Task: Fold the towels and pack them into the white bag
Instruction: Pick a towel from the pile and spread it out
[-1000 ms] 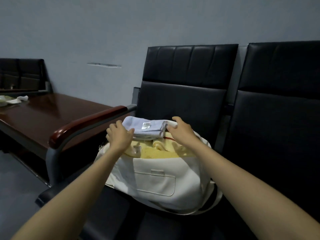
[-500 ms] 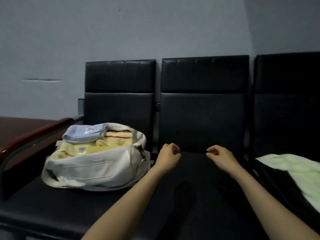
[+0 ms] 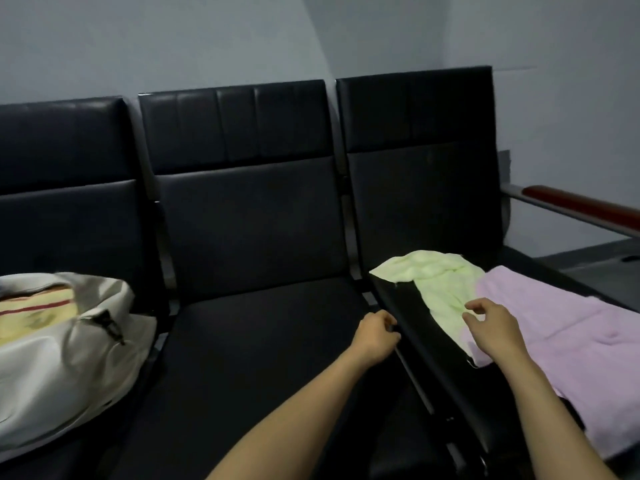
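Right hand (image 3: 495, 329) loose and empty over green towel (image 3: 443, 282), left hand (image 3: 375, 336) loosely curled, empty, above middle seat (image 3: 259, 358), white bag (image 3: 62, 358) far left

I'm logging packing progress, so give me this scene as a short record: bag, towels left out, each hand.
bag: white bag on left seat, open, yellow red-striped towel inside
unpacked: green towel and pink towel, unfolded on right seat
left hand: loosely curled, holds nothing
right hand: loosely curled over green towel, grips nothing
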Tool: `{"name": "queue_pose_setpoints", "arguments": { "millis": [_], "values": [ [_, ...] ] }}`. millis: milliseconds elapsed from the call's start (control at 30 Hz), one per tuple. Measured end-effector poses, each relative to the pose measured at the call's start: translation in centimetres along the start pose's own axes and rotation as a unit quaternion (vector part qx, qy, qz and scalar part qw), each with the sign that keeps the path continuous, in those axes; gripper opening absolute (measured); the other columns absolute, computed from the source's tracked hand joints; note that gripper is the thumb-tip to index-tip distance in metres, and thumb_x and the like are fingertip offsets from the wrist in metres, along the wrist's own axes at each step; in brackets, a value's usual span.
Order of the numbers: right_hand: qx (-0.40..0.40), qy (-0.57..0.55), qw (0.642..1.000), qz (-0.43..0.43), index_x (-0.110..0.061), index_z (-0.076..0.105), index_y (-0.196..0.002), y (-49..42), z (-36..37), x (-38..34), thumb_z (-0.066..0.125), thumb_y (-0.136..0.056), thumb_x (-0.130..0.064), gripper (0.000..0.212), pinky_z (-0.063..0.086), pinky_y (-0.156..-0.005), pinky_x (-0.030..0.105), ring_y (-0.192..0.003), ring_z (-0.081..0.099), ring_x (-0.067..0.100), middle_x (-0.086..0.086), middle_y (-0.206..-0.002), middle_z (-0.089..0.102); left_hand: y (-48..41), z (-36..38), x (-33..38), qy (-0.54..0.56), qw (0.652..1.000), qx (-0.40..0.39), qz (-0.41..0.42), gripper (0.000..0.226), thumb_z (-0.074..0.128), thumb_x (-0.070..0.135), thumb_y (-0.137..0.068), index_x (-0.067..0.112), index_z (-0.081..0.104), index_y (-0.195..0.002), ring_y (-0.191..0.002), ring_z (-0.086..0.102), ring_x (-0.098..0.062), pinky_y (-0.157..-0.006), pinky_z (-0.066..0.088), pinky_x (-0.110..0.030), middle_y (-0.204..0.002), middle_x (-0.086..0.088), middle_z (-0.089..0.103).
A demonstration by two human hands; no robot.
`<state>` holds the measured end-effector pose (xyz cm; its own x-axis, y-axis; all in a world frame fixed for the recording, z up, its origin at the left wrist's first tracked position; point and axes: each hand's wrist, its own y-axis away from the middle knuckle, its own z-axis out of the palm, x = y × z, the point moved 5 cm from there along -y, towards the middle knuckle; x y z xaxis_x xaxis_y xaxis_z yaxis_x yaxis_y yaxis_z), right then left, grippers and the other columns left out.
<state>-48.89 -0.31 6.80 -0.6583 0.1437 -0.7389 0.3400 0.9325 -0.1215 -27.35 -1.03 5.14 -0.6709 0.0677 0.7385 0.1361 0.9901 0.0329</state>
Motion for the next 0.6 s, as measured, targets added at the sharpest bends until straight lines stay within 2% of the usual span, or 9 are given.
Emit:
{"name": "queue_pose_setpoints", "arguments": {
  "millis": [233,333,400,467,533,600],
  "values": [
    [-0.051,0.153,0.985,0.061,-0.017,0.049,-0.135,-1.8,0.7,5.1,0.059,-0.09,-0.019,0.046,0.039,-0.098,0.037,-0.127,0.035,0.034,0.015,-0.134,0.044,-3.6,6.3,3.4,0.005,0.998,-0.047,0.046,0.044,0.061,0.015,-0.089,0.01,0.054,-0.132,-0.115,0.056,-0.025,-0.099,0.042,-0.028,-0.128,-0.012,0.056],
    [-0.074,0.188,0.976,0.084,-0.016,0.038,-0.142,-1.9,1.0,6.4,0.06,-0.088,-0.02,0.059,0.037,-0.1,0.036,-0.127,0.033,0.035,0.016,-0.138,0.037,-4.1,9.3,4.7,0.004,0.994,-0.08,0.076,0.049,0.061,0.011,-0.088,0.009,0.051,-0.136,-0.112,0.057,-0.025,-0.095,0.04,-0.024,-0.13,-0.013,0.055],
    [-0.048,0.172,0.979,0.101,-0.012,0.032,-0.143,-2.2,0.8,7.0,0.061,-0.087,-0.02,0.063,0.036,-0.1,0.037,-0.126,0.035,0.036,0.019,-0.137,0.037,-4.0,11.1,5.2,0.004,0.991,-0.101,0.083,0.053,0.063,0.011,-0.086,0.011,0.049,-0.138,-0.11,0.058,-0.024,-0.093,0.04,-0.023,-0.13,-0.012,0.055],
    [-0.025,0.151,0.979,0.134,-0.007,0.034,-0.138,-2.4,0.6,7.7,0.058,-0.091,-0.02,0.055,0.036,-0.101,0.038,-0.126,0.036,0.036,0.02,-0.136,0.038,-4.0,12.7,5.4,-0.002,0.989,-0.119,0.09,0.056,0.064,0.013,-0.085,0.013,0.048,-0.139,-0.113,0.056,-0.025,-0.097,0.041,-0.026,-0.13,-0.012,0.055],
    [-0.02,0.147,0.975,0.163,-0.004,0.04,-0.13,-2.4,0.4,8.6,0.05,-0.096,-0.018,0.038,0.038,-0.098,0.039,-0.124,0.039,0.036,0.02,-0.134,0.041,-4.0,13.8,5.5,-0.023,0.987,-0.122,0.098,0.055,0.064,0.015,-0.085,0.013,0.05,-0.138,-0.117,0.053,-0.028,-0.101,0.042,-0.033,-0.129,-0.014,0.056],
    [-0.007,0.152,0.975,0.162,-0.006,0.045,-0.124,-2.3,0.1,8.6,0.042,-0.098,-0.016,0.027,0.04,-0.093,0.041,-0.119,0.042,0.037,0.019,-0.129,0.044,-4.3,14.0,5.5,-0.007,0.99,-0.114,0.088,0.05,0.063,0.015,-0.086,0.011,0.054,-0.134,-0.117,0.053,-0.028,-0.1,0.041,-0.029,-0.126,-0.013,0.058]
  ]
}}
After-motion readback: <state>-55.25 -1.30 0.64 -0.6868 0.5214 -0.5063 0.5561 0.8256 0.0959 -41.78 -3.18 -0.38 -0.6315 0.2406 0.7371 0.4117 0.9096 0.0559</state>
